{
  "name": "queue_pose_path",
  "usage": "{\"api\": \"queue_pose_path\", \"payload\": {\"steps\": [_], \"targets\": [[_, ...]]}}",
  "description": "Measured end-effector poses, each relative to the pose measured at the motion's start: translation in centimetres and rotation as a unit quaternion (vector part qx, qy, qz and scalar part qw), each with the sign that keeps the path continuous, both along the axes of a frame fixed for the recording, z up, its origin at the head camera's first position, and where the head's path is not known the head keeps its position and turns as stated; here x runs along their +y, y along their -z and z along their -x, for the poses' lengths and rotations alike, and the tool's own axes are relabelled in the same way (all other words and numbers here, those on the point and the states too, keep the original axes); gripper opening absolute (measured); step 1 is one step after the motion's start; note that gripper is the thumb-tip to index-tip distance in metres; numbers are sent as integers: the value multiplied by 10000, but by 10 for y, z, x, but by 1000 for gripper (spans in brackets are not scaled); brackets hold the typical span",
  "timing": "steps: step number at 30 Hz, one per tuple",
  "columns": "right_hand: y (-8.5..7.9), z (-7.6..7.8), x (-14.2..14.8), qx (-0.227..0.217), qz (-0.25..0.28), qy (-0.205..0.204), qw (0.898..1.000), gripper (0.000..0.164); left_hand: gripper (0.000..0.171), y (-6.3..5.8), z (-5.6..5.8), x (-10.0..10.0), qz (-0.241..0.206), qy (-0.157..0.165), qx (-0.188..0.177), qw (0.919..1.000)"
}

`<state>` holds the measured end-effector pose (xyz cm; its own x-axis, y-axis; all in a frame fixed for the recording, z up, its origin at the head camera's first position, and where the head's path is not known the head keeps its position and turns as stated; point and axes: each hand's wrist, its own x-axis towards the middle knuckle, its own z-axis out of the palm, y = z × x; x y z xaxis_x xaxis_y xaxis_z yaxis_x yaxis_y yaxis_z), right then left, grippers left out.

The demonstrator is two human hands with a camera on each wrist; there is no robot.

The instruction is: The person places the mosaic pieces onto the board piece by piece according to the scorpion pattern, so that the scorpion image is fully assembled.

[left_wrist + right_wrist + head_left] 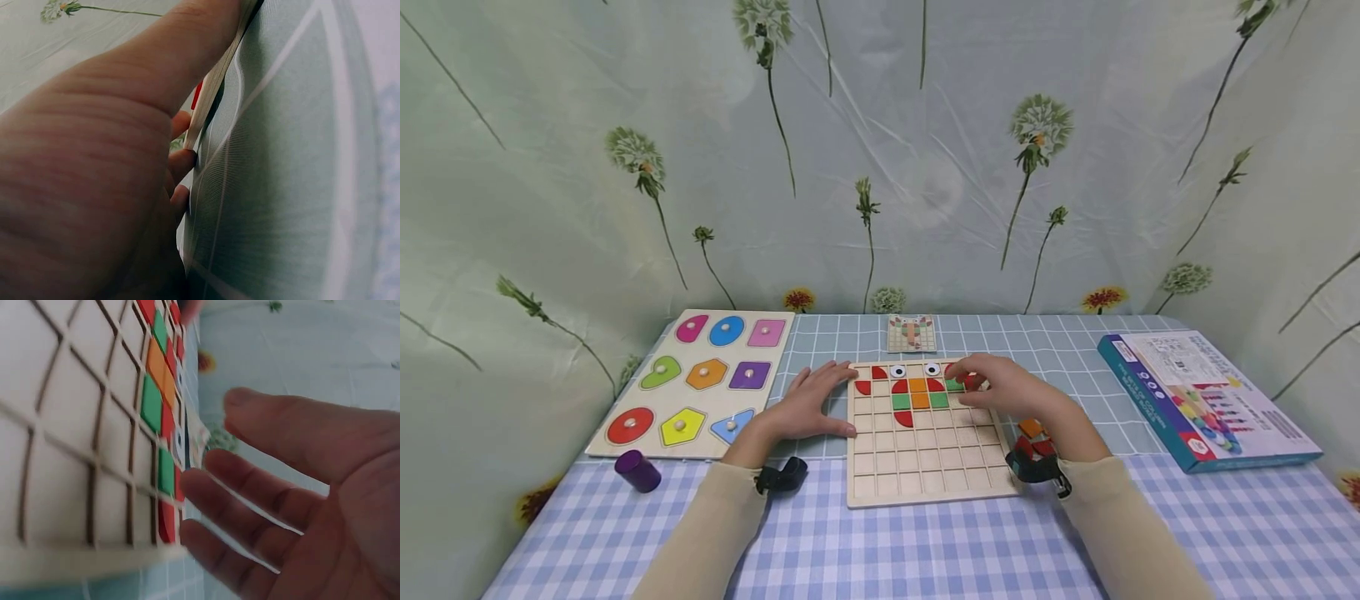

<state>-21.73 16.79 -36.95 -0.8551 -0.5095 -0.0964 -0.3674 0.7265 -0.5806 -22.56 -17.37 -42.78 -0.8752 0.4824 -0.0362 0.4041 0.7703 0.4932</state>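
Observation:
A wooden grid board (936,458) lies in front of me, with red, green and orange tiles and two eye tiles in its upper rows. At the board's left edge rests my left hand (805,408), fingers spread, its thumb and fingertips at the rim. My right hand (1003,388) is over the upper right corner, nearest a green tile (165,472) and a red quarter-round tile (166,520). In the right wrist view its fingers are slightly bent and apart, with nothing between them and the thumb. Behind the board stands a small pattern card (912,333).
Loose orange and red tiles (1033,442) lie right of the board, partly behind the right wrist. A shape puzzle board (700,408) and a purple cylinder (637,471) are at left. A blue-edged box (1210,400) lies at right. A flowered curtain (925,167) hangs behind.

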Motion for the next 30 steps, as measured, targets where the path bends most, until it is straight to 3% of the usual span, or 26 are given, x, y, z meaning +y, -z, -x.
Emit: {"api": "queue_pose_path", "payload": {"steps": [18, 30], "targets": [[15, 17, 63, -578, -149, 506, 9969, 35, 97, 0, 0, -1, 0, -11, -16, 10000], [23, 19, 84, -828, 43, 300, 9961, 35, 96, 0, 0, 0, -3, 4, -10, 10000]]}}
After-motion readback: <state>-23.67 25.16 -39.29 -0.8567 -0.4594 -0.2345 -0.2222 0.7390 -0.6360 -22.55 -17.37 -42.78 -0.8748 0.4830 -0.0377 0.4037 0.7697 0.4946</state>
